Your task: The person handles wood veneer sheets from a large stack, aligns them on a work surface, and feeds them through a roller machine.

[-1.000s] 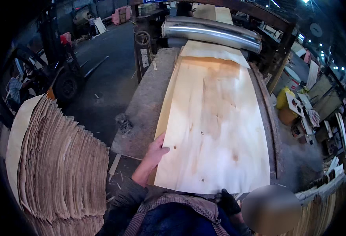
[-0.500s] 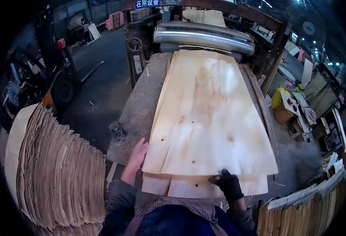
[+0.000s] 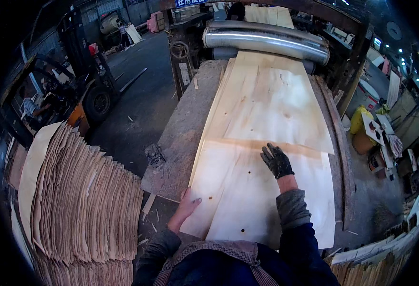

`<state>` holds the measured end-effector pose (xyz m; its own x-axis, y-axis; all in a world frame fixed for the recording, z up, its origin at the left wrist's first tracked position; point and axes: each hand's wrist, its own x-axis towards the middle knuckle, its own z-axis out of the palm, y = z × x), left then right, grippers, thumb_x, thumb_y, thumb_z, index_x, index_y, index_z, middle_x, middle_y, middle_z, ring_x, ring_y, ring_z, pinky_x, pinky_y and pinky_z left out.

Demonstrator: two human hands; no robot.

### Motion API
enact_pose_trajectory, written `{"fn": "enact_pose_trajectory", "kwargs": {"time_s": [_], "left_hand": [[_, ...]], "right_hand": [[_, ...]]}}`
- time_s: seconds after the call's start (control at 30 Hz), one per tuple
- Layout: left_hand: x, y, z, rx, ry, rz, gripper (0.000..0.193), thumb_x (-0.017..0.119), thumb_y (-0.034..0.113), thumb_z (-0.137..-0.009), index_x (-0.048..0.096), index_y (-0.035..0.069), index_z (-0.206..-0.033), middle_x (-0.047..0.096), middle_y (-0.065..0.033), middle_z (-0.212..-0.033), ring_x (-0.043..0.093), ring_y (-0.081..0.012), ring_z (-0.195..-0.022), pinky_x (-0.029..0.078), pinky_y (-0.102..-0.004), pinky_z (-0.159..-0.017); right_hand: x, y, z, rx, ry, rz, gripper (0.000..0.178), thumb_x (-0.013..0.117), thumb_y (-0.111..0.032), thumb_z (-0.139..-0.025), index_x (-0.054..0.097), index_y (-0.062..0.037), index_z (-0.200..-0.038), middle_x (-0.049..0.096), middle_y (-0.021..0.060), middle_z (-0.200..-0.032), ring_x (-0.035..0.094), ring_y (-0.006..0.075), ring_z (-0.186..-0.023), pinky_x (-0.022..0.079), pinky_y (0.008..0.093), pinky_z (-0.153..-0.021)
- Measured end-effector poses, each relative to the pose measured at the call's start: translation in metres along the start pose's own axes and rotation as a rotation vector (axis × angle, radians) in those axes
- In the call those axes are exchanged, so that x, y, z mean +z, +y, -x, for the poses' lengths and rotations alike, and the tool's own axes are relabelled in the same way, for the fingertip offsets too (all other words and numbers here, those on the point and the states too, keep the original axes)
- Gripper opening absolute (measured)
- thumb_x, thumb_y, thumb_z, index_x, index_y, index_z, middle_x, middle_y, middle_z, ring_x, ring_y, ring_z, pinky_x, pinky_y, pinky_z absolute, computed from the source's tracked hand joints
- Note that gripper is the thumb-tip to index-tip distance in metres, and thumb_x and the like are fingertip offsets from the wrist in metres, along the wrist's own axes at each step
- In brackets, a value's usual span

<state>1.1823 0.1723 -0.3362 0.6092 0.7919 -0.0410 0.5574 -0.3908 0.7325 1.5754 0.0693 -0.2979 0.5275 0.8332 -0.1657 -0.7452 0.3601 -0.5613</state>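
A pale wood veneer sheet [image 3: 271, 105] lies with its far end at a shiny metal roller [image 3: 266, 43]. Beneath its near edge is a lower veneer sheet [image 3: 266, 200], dotted with small dark knots and reaching close to my body. My left hand [image 3: 187, 206], bare, is closed round this lower sheet's left edge, its thumb on top; the fingers underneath are hidden. In a dark glove, my right hand [image 3: 277, 162] rests flat with fingers spread, on the lower sheet just at the upper one's near edge.
A tall stack of veneer [image 3: 85, 200] stands at my left, more wood sheets [image 3: 376, 262] at the lower right. Beyond the stack is a forklift [image 3: 76, 90] with a person [image 3: 33, 107] in it. A wooden rail [image 3: 335, 143] runs along the bed's right side.
The upper sheet has slid forward to the roller, baring much more of the lower one. My right hand moved forward from the near edge; my left hand came back and took the lower sheet's edge.
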Motion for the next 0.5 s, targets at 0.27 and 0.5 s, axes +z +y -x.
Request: {"fn": "enact_pose_trajectory", "kwargs": {"time_s": [0.27,0.5], "left_hand": [[-0.034,0.034,0.001,-0.110,-0.111,0.486,0.059,0.063,0.003,-0.072,0.043,0.002,-0.127,0.055,-0.0153,-0.115,0.052,-0.0227,-0.107,0.042,-0.0323,-0.090],[-0.077,0.118,0.004,-0.021,-0.348,0.898,0.060,0.047,-0.013,-0.075,0.037,0.000,-0.132,0.054,-0.0098,-0.118,0.053,-0.0154,-0.106,0.043,-0.0271,-0.087]], "right_hand": [[0.018,0.047,0.163,0.364,-0.083,0.053,0.041,0.039,-0.017,-0.094,0.033,-0.0047,-0.134,0.047,0.0232,-0.125,0.045,0.0405,-0.117,0.034,0.0548,-0.101],[0.017,0.069,0.316,0.501,0.168,0.056,0.042,0.046,-0.025,-0.093,0.040,0.0001,-0.126,0.050,0.0217,-0.122,0.048,0.0339,-0.115,0.038,0.0475,-0.099]]}}
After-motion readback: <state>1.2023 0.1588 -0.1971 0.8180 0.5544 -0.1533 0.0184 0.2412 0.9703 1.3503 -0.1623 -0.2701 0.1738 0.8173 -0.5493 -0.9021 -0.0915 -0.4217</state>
